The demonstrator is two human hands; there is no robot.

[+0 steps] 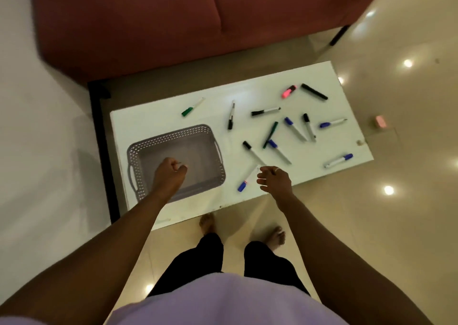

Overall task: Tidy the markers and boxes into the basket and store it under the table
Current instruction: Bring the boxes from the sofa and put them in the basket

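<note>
Reaching right hand [273, 178], fingers spread, for blue marker [247, 179]; left hand [171, 169] clenched over basket [173, 133], contents unclear. I'd pinch the light, slick barrel mid-length.

I stood barefoot at the white table [158, 116], my left hand [171, 173] curled into a fist above the grey perforated basket [138, 151], a small pale thing barely showing in its grip. My right hand [273, 179] hung with fingers spread just beside a blue-capped marker [246, 182] near the table's front edge. Other markers lay scattered over the right half, with a pink highlighter [288, 92] and a black marker [314, 92] at the far side. A red sofa [148, 27] stood beyond.
</note>
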